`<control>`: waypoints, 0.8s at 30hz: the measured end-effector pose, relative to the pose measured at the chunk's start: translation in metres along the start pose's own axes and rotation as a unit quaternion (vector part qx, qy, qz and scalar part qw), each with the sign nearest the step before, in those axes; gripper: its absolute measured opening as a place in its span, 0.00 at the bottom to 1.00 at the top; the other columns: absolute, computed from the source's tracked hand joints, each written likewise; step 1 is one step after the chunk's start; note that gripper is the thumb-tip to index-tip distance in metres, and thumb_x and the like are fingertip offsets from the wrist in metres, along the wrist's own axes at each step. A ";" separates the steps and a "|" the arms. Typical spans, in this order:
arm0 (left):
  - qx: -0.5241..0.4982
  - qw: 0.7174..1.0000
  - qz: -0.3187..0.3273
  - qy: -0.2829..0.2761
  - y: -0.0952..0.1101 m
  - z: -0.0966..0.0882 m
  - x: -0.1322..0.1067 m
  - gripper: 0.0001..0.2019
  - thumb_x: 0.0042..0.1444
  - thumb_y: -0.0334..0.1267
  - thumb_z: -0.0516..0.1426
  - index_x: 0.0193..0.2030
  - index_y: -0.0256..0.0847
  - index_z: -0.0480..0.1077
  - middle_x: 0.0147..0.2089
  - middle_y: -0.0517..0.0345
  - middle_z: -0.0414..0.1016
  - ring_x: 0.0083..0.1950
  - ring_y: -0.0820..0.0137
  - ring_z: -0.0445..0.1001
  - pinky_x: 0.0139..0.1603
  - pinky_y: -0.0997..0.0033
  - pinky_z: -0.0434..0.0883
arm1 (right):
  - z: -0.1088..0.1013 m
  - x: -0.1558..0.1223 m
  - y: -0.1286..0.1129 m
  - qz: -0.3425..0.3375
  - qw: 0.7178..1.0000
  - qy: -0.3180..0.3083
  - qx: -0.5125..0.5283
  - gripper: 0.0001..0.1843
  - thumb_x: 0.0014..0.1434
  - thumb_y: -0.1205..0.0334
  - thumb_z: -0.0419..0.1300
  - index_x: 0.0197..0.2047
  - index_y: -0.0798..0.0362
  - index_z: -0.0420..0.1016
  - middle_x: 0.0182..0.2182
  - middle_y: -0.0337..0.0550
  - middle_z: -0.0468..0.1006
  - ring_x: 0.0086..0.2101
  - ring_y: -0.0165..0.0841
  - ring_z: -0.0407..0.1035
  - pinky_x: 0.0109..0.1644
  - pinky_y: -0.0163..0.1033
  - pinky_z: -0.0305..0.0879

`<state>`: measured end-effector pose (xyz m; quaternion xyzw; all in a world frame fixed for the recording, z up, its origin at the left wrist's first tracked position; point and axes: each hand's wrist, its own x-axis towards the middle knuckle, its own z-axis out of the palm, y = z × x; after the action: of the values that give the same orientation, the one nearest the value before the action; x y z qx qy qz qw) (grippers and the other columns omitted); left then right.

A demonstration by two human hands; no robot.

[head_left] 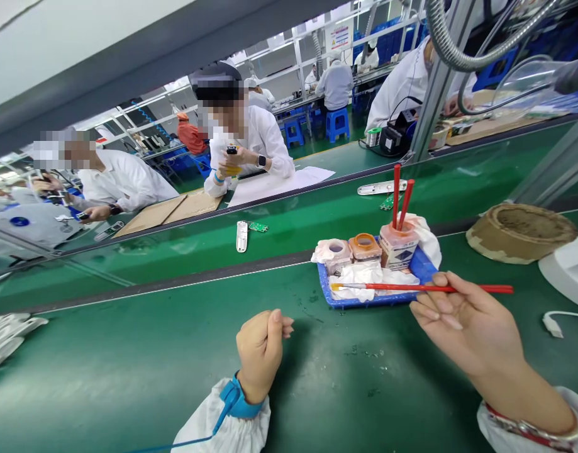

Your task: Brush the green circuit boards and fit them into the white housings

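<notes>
My right hand [463, 321] pinches a red-handled brush [439, 288], whose pale bristle tip lies over a blue plastic tray [373, 301]. White wipes [359, 275] line the tray. Behind them stand a small pink-stained jar [338, 257], an orange-lidded jar [365, 246] and a taller labelled jar [398, 248] holding two red sticks. My left hand [263, 352] rests in a loose curl on the green belt, touching nothing else, with a blue antistatic wrist strap [239, 397] around its wrist.
A white plastic casing [242, 236] and a small green circuit board [258, 227] lie on a farther green belt. A round tan pad [519, 233] sits to the right. Across the line, a co-worker's hands [231, 160] hold a small dark object.
</notes>
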<state>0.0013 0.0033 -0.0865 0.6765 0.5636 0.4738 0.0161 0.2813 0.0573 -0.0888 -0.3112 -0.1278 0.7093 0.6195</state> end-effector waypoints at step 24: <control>-0.066 0.991 -0.119 0.016 -0.002 0.006 0.000 0.19 0.63 0.36 0.45 0.27 0.39 0.74 0.23 0.59 0.75 0.25 0.73 0.73 0.29 0.74 0.69 | 0.005 -0.004 -0.003 0.020 1.000 0.008 0.016 0.07 0.54 0.61 0.58 0.26 0.53 0.68 0.12 0.33 0.57 0.16 0.23 0.49 0.21 0.29 0.58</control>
<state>0.0034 0.0074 -0.0907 0.5942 0.6077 0.5157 0.1080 0.2808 0.0550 -0.0824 -0.3093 -0.1050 0.7209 0.6112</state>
